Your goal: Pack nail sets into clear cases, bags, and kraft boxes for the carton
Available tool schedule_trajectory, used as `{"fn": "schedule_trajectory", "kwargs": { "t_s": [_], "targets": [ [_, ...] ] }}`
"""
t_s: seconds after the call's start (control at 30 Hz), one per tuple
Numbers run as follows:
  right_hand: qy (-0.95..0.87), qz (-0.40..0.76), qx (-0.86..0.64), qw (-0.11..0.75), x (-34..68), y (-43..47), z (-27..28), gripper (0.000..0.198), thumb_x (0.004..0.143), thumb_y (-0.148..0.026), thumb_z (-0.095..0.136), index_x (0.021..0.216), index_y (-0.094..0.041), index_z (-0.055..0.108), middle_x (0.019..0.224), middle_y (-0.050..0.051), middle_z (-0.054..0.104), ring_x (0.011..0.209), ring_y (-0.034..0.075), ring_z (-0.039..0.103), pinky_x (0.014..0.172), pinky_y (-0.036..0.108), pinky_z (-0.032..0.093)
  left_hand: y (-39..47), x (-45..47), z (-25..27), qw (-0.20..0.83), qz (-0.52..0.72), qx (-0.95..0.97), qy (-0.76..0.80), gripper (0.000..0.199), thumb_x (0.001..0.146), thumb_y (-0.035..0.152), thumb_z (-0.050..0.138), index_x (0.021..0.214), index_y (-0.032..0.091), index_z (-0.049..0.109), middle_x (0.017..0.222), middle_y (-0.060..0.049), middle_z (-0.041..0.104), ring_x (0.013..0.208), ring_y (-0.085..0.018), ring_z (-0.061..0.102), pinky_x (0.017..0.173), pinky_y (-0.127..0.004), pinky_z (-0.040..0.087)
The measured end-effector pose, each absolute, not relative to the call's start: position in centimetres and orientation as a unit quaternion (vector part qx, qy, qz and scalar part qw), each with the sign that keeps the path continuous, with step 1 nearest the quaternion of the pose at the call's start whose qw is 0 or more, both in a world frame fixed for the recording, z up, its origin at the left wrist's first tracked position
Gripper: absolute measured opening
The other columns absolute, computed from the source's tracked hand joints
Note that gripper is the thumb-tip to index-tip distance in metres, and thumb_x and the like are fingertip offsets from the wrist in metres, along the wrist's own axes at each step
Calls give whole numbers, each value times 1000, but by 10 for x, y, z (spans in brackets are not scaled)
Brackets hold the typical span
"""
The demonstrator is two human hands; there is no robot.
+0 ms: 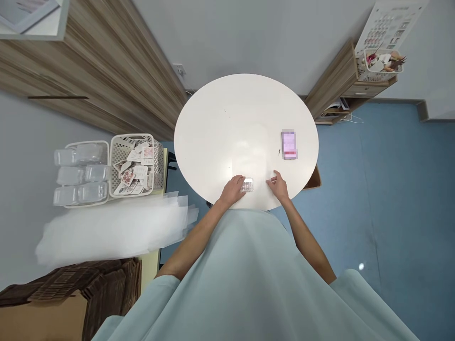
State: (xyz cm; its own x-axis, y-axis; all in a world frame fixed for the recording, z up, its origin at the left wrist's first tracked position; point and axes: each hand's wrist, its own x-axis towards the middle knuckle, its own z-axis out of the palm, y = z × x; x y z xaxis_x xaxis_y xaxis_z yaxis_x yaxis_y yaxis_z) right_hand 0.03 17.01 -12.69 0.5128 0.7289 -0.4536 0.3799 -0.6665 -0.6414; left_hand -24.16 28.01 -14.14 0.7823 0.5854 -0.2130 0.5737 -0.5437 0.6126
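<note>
A small clear plastic box (248,184) lies on the white oval table (209,123) near its front edge. Something patterned shows inside, too small to name. My left hand (232,190) holds the box by its left side, fingertips on the edge. To the right of the box, and apart from it, my right hand (279,187) hovers at the table with thumb and index finger spread; nothing visible is between them. Beyond my right hand a phone-like pink-screened device (289,145) lies on the tabletop, its screen blurred.
On the left are a basket of printed cards (158,161), a basket of clear plastic containers (81,177), a stack of translucent sheets (113,232) and folded cardboard (106,289). A wooden cabinet (334,78) with a filled basket (386,76) stands at the back right.
</note>
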Motion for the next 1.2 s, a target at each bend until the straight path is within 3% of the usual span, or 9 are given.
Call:
{"fn": "schedule_trajectory", "kwargs": {
  "t_s": [0.17, 0.3, 0.43, 0.6, 0.7, 0.87, 1.1, 1.2],
  "targets": [
    [-319, 371, -853, 183, -17, 145, -129, 48, 96, -42, 62, 138, -18, 58, 107, 8, 74, 97, 24, 69, 83, 33, 50, 277, -247, -146, 338, 15, 880, 332, 65, 88, 21, 70, 150, 21, 50, 154, -16, 53, 144, -34, 52, 115, -51, 51],
    [-327, 375, -854, 154, -25, 135, -125, 20, 98, -40, 59, 103, -22, 66, 94, 4, 73, 87, 22, 67, 72, 30, 45, 277, -246, -146, 329, 9, 884, 333, 65, 86, 19, 70, 149, 20, 50, 153, -16, 53, 143, -33, 53, 114, -48, 53],
    [-351, 370, -846, 155, -29, 136, -113, 23, 101, -39, 56, 83, -24, 58, 88, 2, 72, 80, 20, 64, 66, 28, 40, 278, -243, -145, 323, -2, 886, 333, 66, 86, 18, 70, 149, 19, 50, 153, -17, 53, 141, -34, 54, 110, -47, 56],
    [-408, 352, -828, 154, -42, 148, -92, 22, 104, -38, 54, 88, -24, 59, 93, 3, 73, 81, 19, 65, 68, 28, 40, 276, -242, -138, 314, -18, 888, 335, 69, 85, 20, 74, 150, 17, 49, 158, -19, 50, 146, -36, 51, 115, -50, 51],
    [-466, 331, -811, 125, -54, 159, -82, 21, 107, -36, 52, 92, -23, 61, 95, 3, 72, 80, 19, 63, 66, 29, 38, 270, -245, -129, 319, 14, 873, 369, 62, 93, 29, 71, 150, 18, 50, 161, -18, 49, 149, -35, 48, 118, -51, 48],
    [-549, 310, -773, 72, -72, 176, -76, 23, 109, -35, 53, 94, -22, 65, 98, 4, 68, 78, 18, 60, 64, 30, 36, 256, -249, -110, 386, 75, 792, 466, 39, 109, 43, 49, 138, 21, 63, 142, -11, 66, 131, -28, 63, 109, -42, 53],
    [-646, 309, -698, -6, -93, 193, -82, 22, 110, -32, 54, 102, -20, 71, 110, 10, 67, 105, 24, 62, 68, 30, 42, 253, -247, -97, 425, 58, 714, 552, 49, 109, 58, 45, 111, 21, 75, 121, -9, 77, 108, -26, 72, 97, -37, 55],
    [-669, 301, -678, -43, -101, 197, -85, 24, 111, -30, 51, 108, -19, 72, 114, 12, 67, 108, 26, 62, 72, 31, 45, 255, -247, -100, 432, 39, 693, 577, 48, 108, 56, 45, 102, 21, 77, 110, -8, 80, 99, -26, 74, 89, -36, 55]
  ]
}}
